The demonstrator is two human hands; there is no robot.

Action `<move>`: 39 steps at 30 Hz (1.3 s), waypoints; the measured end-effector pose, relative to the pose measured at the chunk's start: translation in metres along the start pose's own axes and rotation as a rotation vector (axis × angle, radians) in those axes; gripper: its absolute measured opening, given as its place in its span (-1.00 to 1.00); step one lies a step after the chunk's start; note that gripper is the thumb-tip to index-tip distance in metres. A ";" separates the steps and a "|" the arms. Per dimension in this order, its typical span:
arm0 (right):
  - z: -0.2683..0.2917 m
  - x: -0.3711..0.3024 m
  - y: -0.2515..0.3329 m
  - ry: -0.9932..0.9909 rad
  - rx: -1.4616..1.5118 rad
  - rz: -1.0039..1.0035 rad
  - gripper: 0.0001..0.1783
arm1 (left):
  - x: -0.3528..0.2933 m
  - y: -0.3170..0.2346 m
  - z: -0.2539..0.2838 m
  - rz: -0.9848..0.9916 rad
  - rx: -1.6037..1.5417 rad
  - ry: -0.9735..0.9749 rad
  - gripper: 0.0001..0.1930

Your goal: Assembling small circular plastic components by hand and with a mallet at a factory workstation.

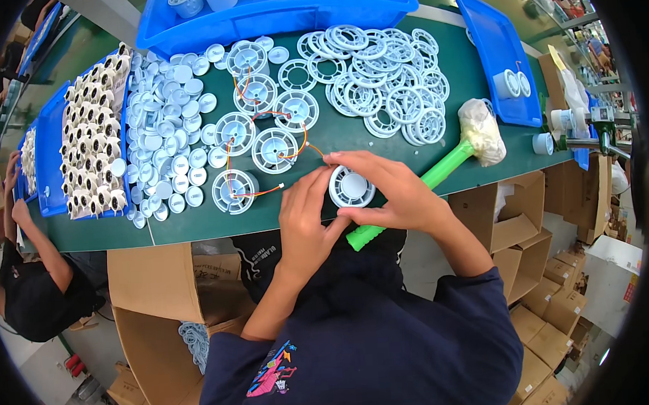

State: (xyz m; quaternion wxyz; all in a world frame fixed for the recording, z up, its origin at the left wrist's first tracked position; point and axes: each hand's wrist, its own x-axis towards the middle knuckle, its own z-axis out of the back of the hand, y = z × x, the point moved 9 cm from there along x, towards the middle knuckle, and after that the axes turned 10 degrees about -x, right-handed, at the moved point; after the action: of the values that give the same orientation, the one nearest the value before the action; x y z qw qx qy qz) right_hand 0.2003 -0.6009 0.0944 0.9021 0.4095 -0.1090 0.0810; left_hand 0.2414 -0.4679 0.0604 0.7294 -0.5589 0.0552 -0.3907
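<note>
At the near edge of the bench, both hands hold a round pale-blue slotted plastic housing (351, 188) with a plain disc at its centre. My left hand (305, 214) closes on its left side. My right hand (395, 192) curls around the far and right sides, its thumb at the near rim. An orange wire rises beside the fingertips. Just left of my hands lie several similar round housings (273, 148) with coloured wires and small white plugs. A mallet (439, 170) with a bright green handle and a plastic-wrapped head lies under my right forearm.
Small round caps (165, 130) are heaped left of the housings, slotted rings (391, 76) at the right. A blue bin (280, 20) stands at the back. Blue trays flank the green bench (275, 56); one holds rows of white-and-black parts (94, 140). Another person (38, 287) works at far left.
</note>
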 end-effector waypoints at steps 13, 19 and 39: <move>-0.008 0.003 0.006 0.085 0.003 0.019 -0.11 | 0.000 0.000 0.001 0.007 0.004 0.022 -0.24; -0.007 0.004 0.007 0.091 0.044 0.013 -0.13 | -0.001 -0.001 0.001 0.000 0.001 0.020 -0.25; 0.005 0.002 0.025 0.032 -0.272 0.005 -0.27 | 0.001 -0.002 0.001 -0.009 0.011 0.013 -0.23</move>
State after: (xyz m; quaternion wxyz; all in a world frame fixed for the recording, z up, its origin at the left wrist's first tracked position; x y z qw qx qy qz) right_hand 0.1960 -0.5883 0.1162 0.9508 0.2818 -0.1055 0.0744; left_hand 0.2413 -0.4677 0.0624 0.7303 -0.5525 0.0555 -0.3978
